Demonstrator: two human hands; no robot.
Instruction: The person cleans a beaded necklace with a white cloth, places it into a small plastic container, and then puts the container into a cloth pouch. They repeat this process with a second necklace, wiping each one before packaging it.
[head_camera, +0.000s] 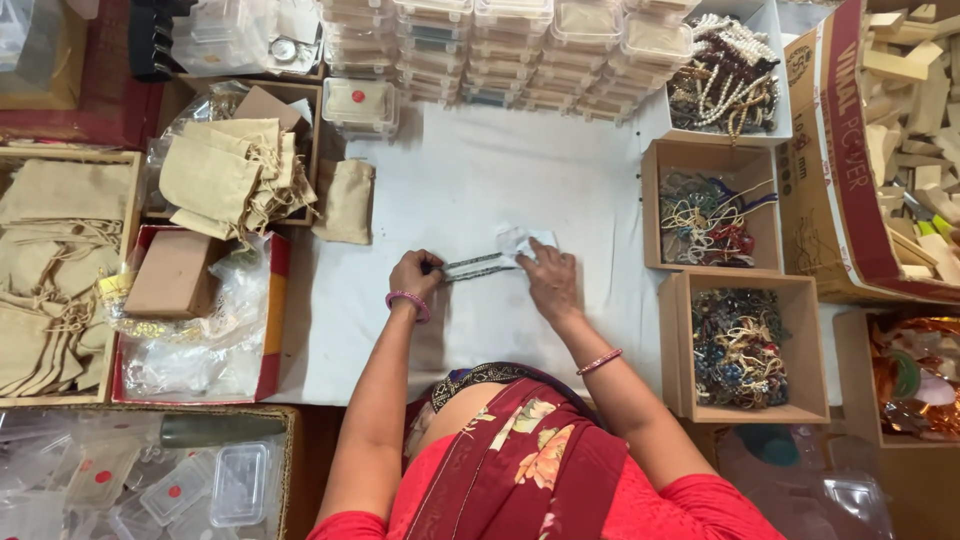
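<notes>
A beaded bracelet strand (478, 266) lies stretched across the white table cloth (480, 180) in the middle of the view. My left hand (413, 275) pinches its left end. My right hand (549, 278) presses its right end, next to a small clear plastic pouch (522, 240) lying by the fingers. Both wrists wear pink bangles.
Beige drawstring pouches (225, 170) fill boxes at left, one loose pouch (346, 200) on the cloth. Stacked clear plastic boxes (500, 50) line the far edge. Cardboard boxes of beaded bracelets (740, 345) stand at right. Small clear cases (240, 480) sit at lower left.
</notes>
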